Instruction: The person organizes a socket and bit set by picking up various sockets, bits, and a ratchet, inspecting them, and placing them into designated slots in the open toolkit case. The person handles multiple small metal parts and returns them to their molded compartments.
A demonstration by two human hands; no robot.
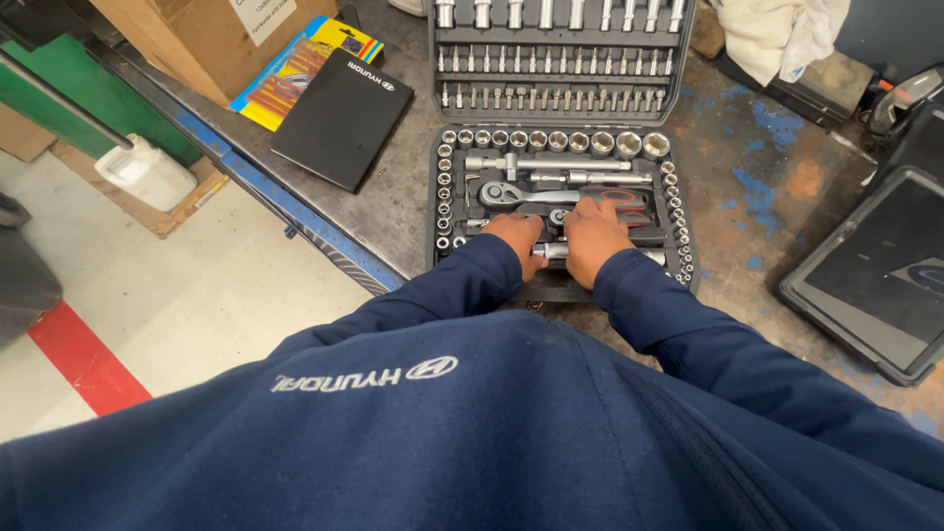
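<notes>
An open dark grey socket set case (562, 138) lies on a worn metal workbench (757, 177), its lid raised at the back with rows of chrome sockets and bits. In the lower tray lie a ratchet wrench (521, 195) and extension bars. My left hand (519, 239) and my right hand (593, 236) rest side by side on the near part of the tray, fingers curled down over the tools there. A chrome bar (553, 252) shows between the hands. What each hand grips is hidden by the fingers. Both arms wear dark blue sleeves.
A flat black folder (341, 116) and a yellow blister pack (295, 69) lie left of the case beside a cardboard box (197, 34). A black tray (880, 275) sits at the right edge, a white rag (777, 34) at the back. A white jug (146, 172) stands on the floor.
</notes>
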